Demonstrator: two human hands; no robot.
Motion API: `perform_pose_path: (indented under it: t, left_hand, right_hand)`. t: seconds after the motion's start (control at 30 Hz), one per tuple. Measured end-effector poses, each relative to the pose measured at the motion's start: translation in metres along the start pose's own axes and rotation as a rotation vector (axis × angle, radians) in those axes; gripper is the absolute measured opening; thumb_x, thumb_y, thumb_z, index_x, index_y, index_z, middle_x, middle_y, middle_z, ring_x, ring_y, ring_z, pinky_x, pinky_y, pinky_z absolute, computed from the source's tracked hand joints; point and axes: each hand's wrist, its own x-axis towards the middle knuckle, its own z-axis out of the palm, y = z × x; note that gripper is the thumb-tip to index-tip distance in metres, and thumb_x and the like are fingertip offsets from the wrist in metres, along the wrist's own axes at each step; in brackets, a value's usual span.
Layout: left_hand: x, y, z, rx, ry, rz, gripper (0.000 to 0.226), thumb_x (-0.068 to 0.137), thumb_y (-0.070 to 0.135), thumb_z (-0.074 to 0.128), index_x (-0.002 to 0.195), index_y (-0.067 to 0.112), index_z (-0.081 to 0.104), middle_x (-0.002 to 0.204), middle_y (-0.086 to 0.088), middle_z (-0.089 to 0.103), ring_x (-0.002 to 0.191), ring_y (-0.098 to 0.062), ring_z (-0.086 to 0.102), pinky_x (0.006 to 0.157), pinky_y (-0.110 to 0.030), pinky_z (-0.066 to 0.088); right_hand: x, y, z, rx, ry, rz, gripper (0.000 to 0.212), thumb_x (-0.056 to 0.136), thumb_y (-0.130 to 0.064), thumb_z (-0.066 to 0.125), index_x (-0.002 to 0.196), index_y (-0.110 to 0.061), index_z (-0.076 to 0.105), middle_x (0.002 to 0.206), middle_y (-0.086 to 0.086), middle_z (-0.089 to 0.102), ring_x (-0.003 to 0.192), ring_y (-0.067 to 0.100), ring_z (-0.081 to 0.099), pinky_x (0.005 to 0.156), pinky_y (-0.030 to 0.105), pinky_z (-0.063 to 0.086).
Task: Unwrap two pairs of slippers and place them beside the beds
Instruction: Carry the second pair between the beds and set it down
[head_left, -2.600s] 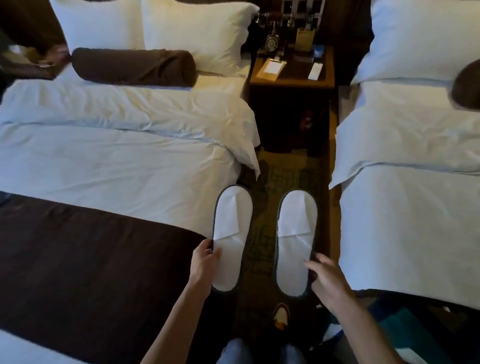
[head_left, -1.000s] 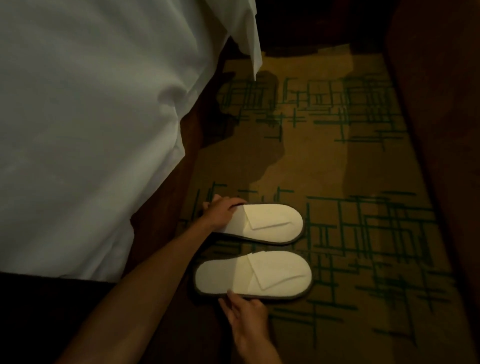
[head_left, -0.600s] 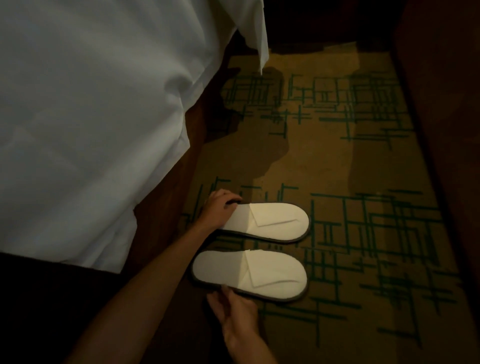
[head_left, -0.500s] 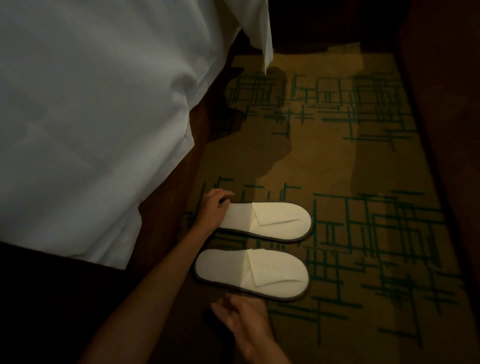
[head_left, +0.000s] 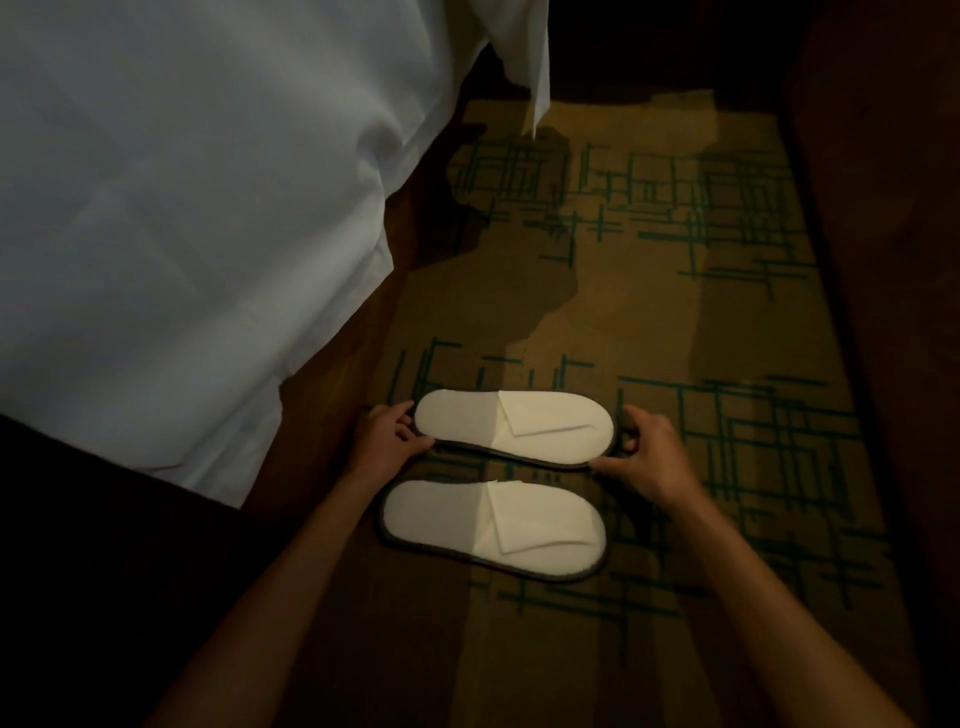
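White flat dark-rimmed far slipper (head_left: 514, 434), twelve o'clock of its twin (head_left: 493, 527), now pinched endwise by left hand (head_left: 384, 441) and newly-arrived right hand (head_left: 641, 452): final squaring.

Right hand (head_left: 647, 457) is off the near slipper (head_left: 493, 527), where it touched the near edge at the heel end half a second back; it now reaches across and grips the toe end of the far slipper (head_left: 514, 434), thumb on the near rim, fingers curled round the tip. Left hand (head_left: 387, 441) slides from on top of the far slipper's heel to pinching its heel rim. Near slipper now lies untouched, shifted slightly left of the far one. Camera pulls back a bit; both forearms show.
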Motion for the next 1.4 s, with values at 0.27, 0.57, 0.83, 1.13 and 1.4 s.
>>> perform_pose_path:
  t: [0.27, 0.57, 0.83, 1.13, 1.4]
  left_hand:
    - [0.006, 0.003, 0.001, 0.108, 0.001, 0.082, 0.076, 0.068, 0.000, 0.081, 0.137, 0.002, 0.049, 0.109, -0.012, 0.052, 0.080, -0.017, 0.055, 0.084, -0.027, 0.052]
    - [0.022, 0.014, -0.005, 0.142, 0.068, 0.079, 0.058, 0.075, -0.002, 0.075, 0.129, -0.001, 0.054, 0.115, -0.017, 0.053, 0.083, -0.019, 0.055, 0.092, -0.032, 0.052]
    - [0.014, 0.020, 0.002, 0.113, 0.174, 0.096, 0.042, 0.087, -0.001, 0.063, 0.128, 0.001, 0.055, 0.120, -0.016, 0.050, 0.086, -0.015, 0.052, 0.095, -0.028, 0.049]
    - [-0.012, 0.024, -0.006, 0.127, 0.074, -0.005, 0.036, 0.095, 0.004, 0.052, 0.130, 0.000, 0.054, 0.127, -0.019, 0.054, 0.107, -0.025, 0.056, 0.089, -0.025, 0.040]
    - [-0.112, 0.006, -0.001, 0.150, -0.073, -0.178, 0.079, 0.079, 0.027, 0.076, 0.145, 0.008, 0.036, 0.146, -0.013, 0.029, 0.131, -0.028, 0.038, 0.106, -0.034, 0.036]
  right_hand:
    - [0.008, 0.005, 0.013, -0.137, 0.000, -0.153, 0.078, 0.063, -0.029, 0.088, 0.128, -0.011, 0.050, 0.111, 0.002, 0.035, 0.100, 0.014, 0.040, 0.097, 0.027, 0.039]
    - [0.034, -0.011, 0.017, -0.137, 0.017, -0.195, 0.074, 0.064, -0.032, 0.087, 0.125, -0.011, 0.052, 0.110, 0.005, 0.037, 0.107, 0.024, 0.045, 0.098, 0.035, 0.042]
    - [0.036, -0.016, 0.018, -0.138, 0.037, -0.184, 0.074, 0.067, -0.036, 0.084, 0.129, -0.016, 0.050, 0.112, 0.004, 0.039, 0.107, 0.023, 0.045, 0.098, 0.037, 0.045]
    - [0.017, -0.011, 0.006, 0.096, -0.009, 0.028, 0.090, 0.068, -0.035, 0.084, 0.142, -0.011, 0.038, 0.130, 0.012, 0.044, 0.109, 0.027, 0.055, 0.092, 0.042, 0.053]
    - [-0.072, 0.019, 0.018, 0.089, -0.190, -0.015, 0.113, 0.057, -0.038, 0.090, 0.149, -0.018, 0.027, 0.140, 0.003, 0.031, 0.124, 0.020, 0.041, 0.102, 0.031, 0.043]
